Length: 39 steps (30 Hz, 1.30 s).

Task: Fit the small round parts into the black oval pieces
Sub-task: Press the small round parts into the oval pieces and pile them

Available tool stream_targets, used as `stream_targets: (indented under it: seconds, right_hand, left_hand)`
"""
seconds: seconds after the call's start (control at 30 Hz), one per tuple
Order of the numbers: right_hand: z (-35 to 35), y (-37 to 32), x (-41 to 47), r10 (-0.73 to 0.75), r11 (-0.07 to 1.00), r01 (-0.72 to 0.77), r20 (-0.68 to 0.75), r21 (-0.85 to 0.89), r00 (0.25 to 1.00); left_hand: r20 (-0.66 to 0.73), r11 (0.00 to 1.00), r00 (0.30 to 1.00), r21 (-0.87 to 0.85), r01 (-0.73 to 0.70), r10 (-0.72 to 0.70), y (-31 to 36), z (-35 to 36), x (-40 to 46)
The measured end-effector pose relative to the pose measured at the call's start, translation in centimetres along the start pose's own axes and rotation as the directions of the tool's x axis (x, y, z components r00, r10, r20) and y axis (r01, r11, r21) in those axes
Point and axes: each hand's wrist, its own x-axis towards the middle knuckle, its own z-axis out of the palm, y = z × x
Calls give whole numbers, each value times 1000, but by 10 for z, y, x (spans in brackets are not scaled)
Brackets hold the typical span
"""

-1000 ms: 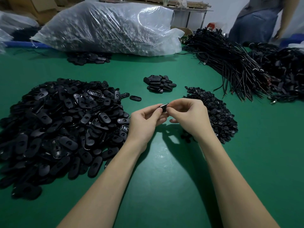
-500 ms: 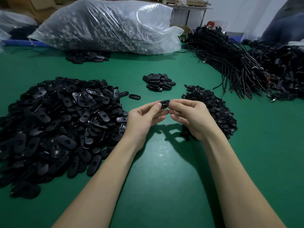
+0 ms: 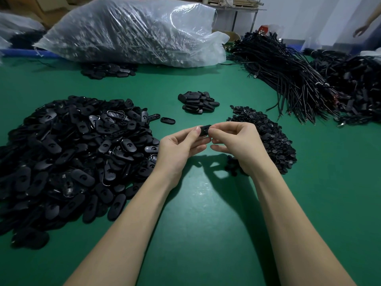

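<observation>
1. Nearest to us, our left hand (image 3: 181, 149) and right hand (image 3: 237, 145) meet above the green table (image 3: 195, 234), both pinching one black oval piece (image 3: 204, 130) between fingertips. We cannot tell whether a small round part already sits inside it, since the fingers cover most of it.
2. We judge the main risk is here: the grip is only at the tips, so a hard or crooked push could pop the piece loose or seat the round part askew.
3. Left of the held piece lies the big heap of oval pieces (image 3: 72, 157); a dropped piece landing there would be lost among unfitted ones.
4. Right of the held piece lies the pile of small round parts (image 3: 266, 137), close under our right wrist, which could scatter them.
5. Beyond the held piece sits a small stack (image 3: 199, 102), probably finished work; a careless toss could mix it with the single loose oval (image 3: 167, 120) nearby.
</observation>
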Motion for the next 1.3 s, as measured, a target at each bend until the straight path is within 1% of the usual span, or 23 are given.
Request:
stream_targets:
  seconds: [0.2,0.53,0.73,0.87,1.03,1.2,1.3]
  right_hand:
    - [0,-1,0,-22,999,22,-6,-23,1000]
    - [2,2,0,-12,1000,12,-5,-6,1000]
    - [4,2,1,-8,994,0,-68,-108,998]
    - [4,1,1,6,992,-17,-89,-128,996]
    - [-2,1,-1,65,995,-69,-59,-77,996]
    - [-11,0,-4,106,993,-110,105,35,989]
    - [-10,-1,-4,104,991,-115,138,72,985]
  left_hand:
    - [-22,1000,1000,20,-7,7,-1,1,0]
    - [-40,1000,999,24,-12,13,0,2,-1]
    - [-41,998,999,58,-33,36,-2,1,-3]
    - [-38,994,998,92,-51,55,-3,0,-2]
    - [-8,992,998,114,-55,57,-3,-2,-2]
    - [34,994,999,110,-22,18,-2,-3,-1]
    - [52,995,999,100,-3,-2,-1,-4,-1]
